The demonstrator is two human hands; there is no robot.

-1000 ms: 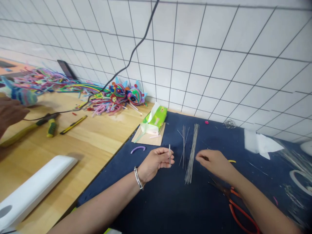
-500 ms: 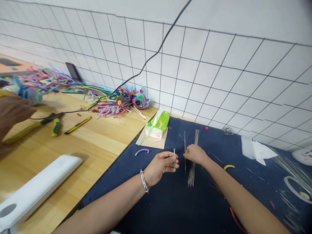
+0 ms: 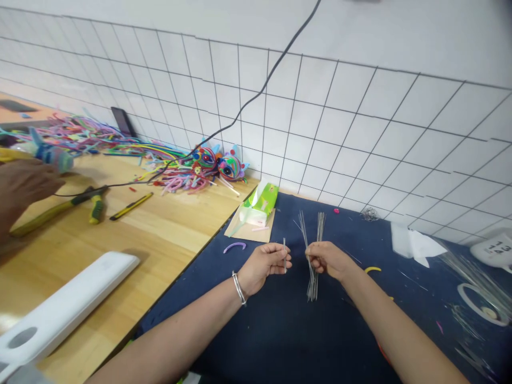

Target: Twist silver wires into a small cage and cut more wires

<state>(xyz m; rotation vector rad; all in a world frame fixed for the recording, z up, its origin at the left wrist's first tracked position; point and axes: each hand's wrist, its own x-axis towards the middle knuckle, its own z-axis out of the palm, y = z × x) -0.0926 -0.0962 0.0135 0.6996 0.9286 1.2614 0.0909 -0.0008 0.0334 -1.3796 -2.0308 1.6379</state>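
My left hand (image 3: 264,262), with a silver bangle on its wrist, pinches a short upright piece of thin wire (image 3: 284,254) over the dark blue mat (image 3: 280,330). My right hand (image 3: 328,260) is closed on a thin wire taken from the small loose group (image 3: 304,229), lifting it at a slant. The thicker bundle of long wires (image 3: 317,256) lies on the mat just under and behind that hand.
A green tissue pack (image 3: 259,204) sits on cardboard at the mat's edge. Coloured pipe cleaners and two fuzzy figures (image 3: 218,162) lie by the tiled wall. Pliers, a utility knife (image 3: 131,206) and a white bar (image 3: 60,314) rest on the wooden table. Another person's hand (image 3: 22,184) is at far left.
My right hand moved left from the mat to the loose wires, closed on one and raised it. My left hand kept its short wire almost still.
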